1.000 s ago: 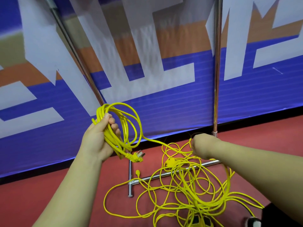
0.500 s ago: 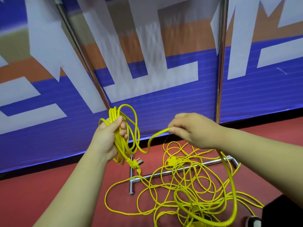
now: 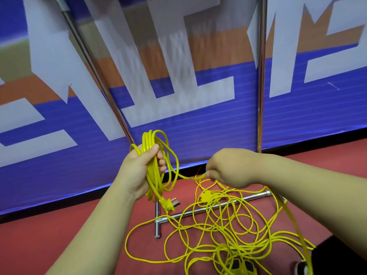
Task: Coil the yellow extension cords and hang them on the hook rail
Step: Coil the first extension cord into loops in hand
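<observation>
On the near part of the red floor [image 3: 59, 225], a loose tangle of yellow cord [image 3: 220, 228] sprawls over the metal foot bars [image 3: 218, 206] of a rack. Above it, the left hand [image 3: 139, 171] is closed around a gathered coil [image 3: 152, 175] of the same cord, thumb laid across the loops. A plug [image 3: 169, 204] dangles just below the fist. One strand runs from the coil to the right hand [image 3: 230, 167], whose fingertips pinch it. Behind the hands, a slanted pole [image 3: 95, 72] and an upright pole [image 3: 261, 76] rise before a blue, white and orange banner [image 3: 178, 135] along the floor's far edge.
</observation>
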### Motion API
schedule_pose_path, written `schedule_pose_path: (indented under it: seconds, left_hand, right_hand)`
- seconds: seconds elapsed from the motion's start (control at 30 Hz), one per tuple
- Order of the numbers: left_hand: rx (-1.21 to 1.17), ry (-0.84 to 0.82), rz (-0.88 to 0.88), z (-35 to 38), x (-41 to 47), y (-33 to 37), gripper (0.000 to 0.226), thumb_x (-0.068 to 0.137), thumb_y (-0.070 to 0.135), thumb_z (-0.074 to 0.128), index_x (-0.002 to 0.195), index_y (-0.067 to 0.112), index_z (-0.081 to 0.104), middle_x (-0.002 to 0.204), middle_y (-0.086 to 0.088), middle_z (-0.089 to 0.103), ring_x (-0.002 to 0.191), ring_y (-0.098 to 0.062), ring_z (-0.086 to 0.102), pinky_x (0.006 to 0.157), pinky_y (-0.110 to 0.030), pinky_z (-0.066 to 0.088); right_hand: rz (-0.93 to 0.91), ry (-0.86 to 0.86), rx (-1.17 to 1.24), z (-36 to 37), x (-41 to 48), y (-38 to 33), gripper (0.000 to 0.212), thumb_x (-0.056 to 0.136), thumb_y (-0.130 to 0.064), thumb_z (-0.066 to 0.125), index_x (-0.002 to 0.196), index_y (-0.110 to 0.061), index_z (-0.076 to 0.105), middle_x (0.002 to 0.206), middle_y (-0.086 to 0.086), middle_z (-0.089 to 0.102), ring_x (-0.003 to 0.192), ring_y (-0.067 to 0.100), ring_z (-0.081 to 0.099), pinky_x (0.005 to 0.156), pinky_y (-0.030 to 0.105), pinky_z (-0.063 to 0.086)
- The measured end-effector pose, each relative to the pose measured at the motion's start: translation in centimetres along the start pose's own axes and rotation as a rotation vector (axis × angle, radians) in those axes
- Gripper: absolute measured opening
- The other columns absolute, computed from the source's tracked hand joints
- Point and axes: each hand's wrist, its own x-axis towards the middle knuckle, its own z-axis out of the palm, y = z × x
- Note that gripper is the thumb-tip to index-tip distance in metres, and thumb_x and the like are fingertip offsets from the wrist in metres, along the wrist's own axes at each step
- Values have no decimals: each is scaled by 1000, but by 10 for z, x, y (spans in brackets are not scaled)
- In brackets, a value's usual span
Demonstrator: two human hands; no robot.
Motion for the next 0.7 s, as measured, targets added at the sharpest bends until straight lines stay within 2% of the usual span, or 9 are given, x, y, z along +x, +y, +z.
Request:
schedule_pose_path:
  seconds: [0.07,0.13,0.3,0.4,0.5,0.57,0.7]
  left_hand:
    - [-18,4,3,7,-2,-2,15,101,16,54,88,8,58,74,-9,58,63,-21,60,57,-32,56]
    - [-7,6,12,16,-6,-5,16,101,12,53,88,6,60,74,-9,64,66,-21,66,59,-30,60]
    - [-11,-16,-45,33,-10,-10,16,101,12,52,93,4,61,80,-13,73,74,-25,74,67,-33,63]
    - [-12,-98,-86,44,-15,-11,16,101,11,49,90,7,61,91,-22,74,82,-32,76,71,-36,63]
    - [35,-172,-105,50,-18,-14,6,101,12,48,97,10,53,98,-26,74,91,-38,74,76,-37,62]
    - [20,-189,-100,52,-18,-15,5,100,12,49,98,9,53,94,-26,74,92,-41,74,81,-42,61]
    - [31,-210,-92,57,-17,-13,12,97,14,52,94,3,54,80,-19,71,80,-35,74,77,-41,62]
  right_hand:
    - [-90,-60,47,-6,-4,-7,34,104,-38,43,94,-19,69,76,-8,56,69,8,49,67,26,36]
    - [-145,-88,167,-14,-7,-9,32,104,-36,47,91,-20,71,66,-9,53,60,-1,50,58,14,33]
    - [-191,-136,449,-29,-12,-6,31,102,-37,52,85,-22,73,49,-7,40,48,7,37,51,17,33]
    - [-180,-90,600,-34,-13,0,33,102,-36,51,82,-20,72,49,-9,37,47,7,33,49,19,30]
    - [-140,10,783,-35,-13,9,38,103,-34,50,72,-19,67,49,-8,37,47,11,29,47,24,27]
    - [-90,103,832,-34,-13,14,40,102,-36,51,68,-18,63,47,-6,36,46,13,28,47,27,26]
    - [-37,210,803,-34,-15,17,42,100,-39,54,65,-16,61,44,-8,37,43,8,31,46,20,29]
